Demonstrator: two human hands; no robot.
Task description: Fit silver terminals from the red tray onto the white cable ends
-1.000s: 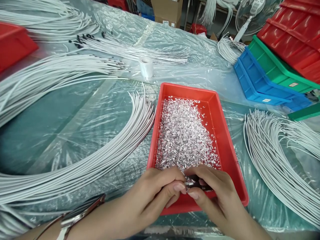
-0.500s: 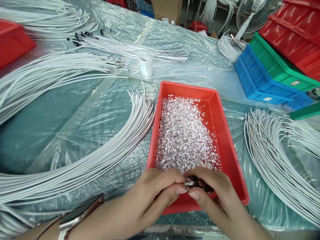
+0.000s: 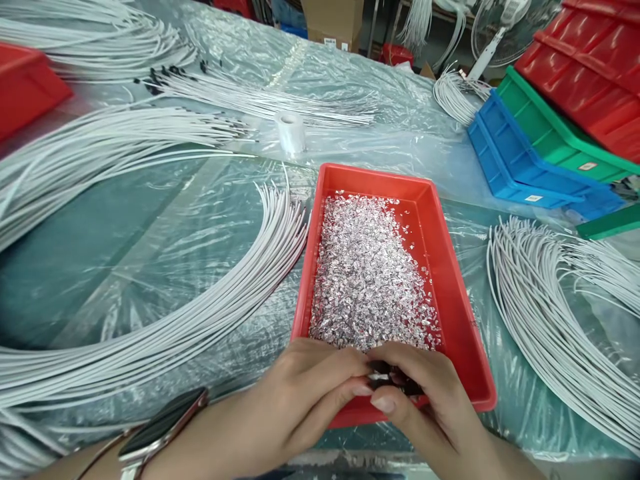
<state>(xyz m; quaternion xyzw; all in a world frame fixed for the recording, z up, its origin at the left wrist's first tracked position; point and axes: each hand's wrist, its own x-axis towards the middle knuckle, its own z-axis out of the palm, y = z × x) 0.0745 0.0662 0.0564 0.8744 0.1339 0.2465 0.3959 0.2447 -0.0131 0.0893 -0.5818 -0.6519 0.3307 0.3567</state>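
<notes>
Over the near end of a red plastic tray (image 3: 306, 287), my two hands meet at the fingertips. Between thumb and forefinger, my left hand (image 3: 320, 387) pinches what looks like a thin white cable end (image 3: 379, 377). My right hand (image 3: 435, 393) curls around a small dark hand tool (image 3: 410, 385), touching that end. Most of the tool is hidden by the fingers, so its kind is unclear. Under and beyond the hands, shiny silver foil scraps (image 3: 370, 273) cover much of the tray's floor.
Bundles of white cables lie left (image 3: 200, 320) and right (image 3: 540, 300) of the tray. Behind it stands a roll of clear film (image 3: 290, 133). Stacked blue bins (image 3: 520, 160), with green and red ones above, rise at the right. A red bin (image 3: 30, 87) sits far left.
My hands have shifted slightly, the right thumb moving a little down and left away from the left thumb. The dark tool has tilted slightly between the fingers.
</notes>
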